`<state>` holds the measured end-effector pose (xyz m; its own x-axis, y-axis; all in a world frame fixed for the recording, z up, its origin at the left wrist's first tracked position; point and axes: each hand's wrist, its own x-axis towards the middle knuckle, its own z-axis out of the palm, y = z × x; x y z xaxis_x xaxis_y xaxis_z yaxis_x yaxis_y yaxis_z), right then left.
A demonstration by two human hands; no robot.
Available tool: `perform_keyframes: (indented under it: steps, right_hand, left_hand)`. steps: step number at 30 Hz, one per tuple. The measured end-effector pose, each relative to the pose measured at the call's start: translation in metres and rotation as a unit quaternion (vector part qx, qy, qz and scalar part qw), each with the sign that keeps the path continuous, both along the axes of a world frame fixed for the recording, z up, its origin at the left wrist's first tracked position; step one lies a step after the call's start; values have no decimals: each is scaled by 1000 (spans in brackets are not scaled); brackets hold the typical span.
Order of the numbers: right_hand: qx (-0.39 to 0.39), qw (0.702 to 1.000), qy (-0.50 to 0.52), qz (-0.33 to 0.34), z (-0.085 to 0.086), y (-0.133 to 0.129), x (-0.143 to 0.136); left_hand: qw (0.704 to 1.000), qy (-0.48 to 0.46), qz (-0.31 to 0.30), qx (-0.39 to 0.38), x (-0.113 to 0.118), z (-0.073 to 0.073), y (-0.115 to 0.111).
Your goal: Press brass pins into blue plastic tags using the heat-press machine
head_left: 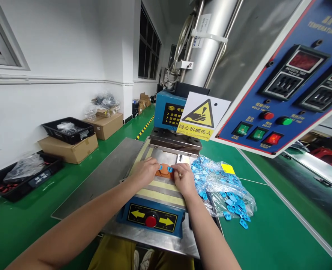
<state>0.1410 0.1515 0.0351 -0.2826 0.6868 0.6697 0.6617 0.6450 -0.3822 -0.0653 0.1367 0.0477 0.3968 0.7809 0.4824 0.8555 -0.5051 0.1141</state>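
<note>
My left hand (149, 170) and my right hand (185, 179) meet over the press bed, fingers closed at either end of a small orange plastic part (164, 171). Two small blue plastic pieces (170, 169) sit on the orange part, one close to each hand's fingertips. Whether my fingers pinch the blue pieces or only press on them is hard to make out. Just behind the part is the dark metal press head (175, 143). Under my hands lies the metal bed (157, 186) with pale yellow tape strips.
A clear bag (246, 197) spilling blue pieces lies beside my right hand. In front is a start panel with a red button (150, 221). A warning sign (203, 116) hangs at the press head; a control box (284, 86) juts in at upper right. Boxes (70, 148) line the left wall.
</note>
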Motion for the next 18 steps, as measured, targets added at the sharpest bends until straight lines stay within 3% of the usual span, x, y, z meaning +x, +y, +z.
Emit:
perform_keyframes:
  steps: [4,12,18]
  right_hand:
    - [-12,1000,-13,-4,0,-1,-2]
    - [4,1000,-13,-22,-1,-3,0]
    - [-4,998,-46,-34,2,-7,-5]
  left_hand:
    - [1000,-2,11,-24,2,2,-2]
    - [994,-91,15,-64,0,9,-6]
    - [979,-201,-3,-25,-17,21,-24]
